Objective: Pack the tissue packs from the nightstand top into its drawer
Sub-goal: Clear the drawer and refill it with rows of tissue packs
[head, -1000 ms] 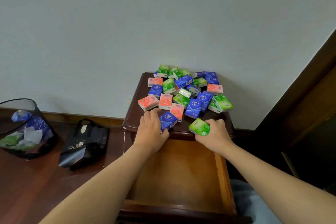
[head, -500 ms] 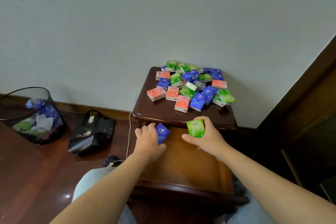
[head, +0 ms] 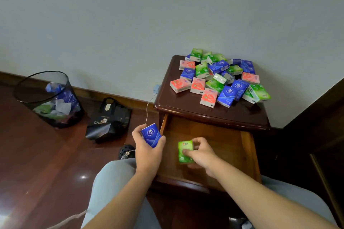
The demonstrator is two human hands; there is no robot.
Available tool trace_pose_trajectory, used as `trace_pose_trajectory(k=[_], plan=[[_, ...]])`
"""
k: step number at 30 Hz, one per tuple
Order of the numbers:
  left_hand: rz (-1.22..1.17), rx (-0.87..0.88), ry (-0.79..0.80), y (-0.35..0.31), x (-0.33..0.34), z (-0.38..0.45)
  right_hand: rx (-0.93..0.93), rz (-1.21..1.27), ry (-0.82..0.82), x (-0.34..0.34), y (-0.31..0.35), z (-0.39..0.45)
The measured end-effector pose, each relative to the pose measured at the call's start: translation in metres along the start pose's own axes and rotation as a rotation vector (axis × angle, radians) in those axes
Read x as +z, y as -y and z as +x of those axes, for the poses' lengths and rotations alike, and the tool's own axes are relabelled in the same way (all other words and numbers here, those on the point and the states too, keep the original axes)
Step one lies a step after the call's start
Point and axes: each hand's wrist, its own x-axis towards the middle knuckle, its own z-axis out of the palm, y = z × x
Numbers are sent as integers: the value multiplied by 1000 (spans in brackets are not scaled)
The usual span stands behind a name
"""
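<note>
1. One head-worn wide-angle view looks forward and down from above the person's knees
2. It faces the pale wall (head: 130, 15), with the nightstand (head: 210, 109) right of centre, close below
3. The open drawer (head: 219, 135) sits nearest, forearms entering from the bottom edge
4. The floor (head: 37, 154) fills the left

Soft, even daylight — floor (head: 82, 176) glare, slight blur, edges bowed.
</note>
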Motion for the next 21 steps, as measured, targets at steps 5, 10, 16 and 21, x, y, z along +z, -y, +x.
trace_pose_trajectory(k=[5, 10, 16, 21], plan=[[-70, -40, -1, 8, 0, 4, 85, 303, -97, 27, 13, 30], [-90, -64, -8, 12, -3, 8, 138, 344, -267, 51, 22, 50], [-60, -72, -41, 11, -4, 8, 78, 261, -294, 72, 22, 67], [-37, -53, -24, 5, -6, 5, 86, 205, -253, 66, 23, 64]])
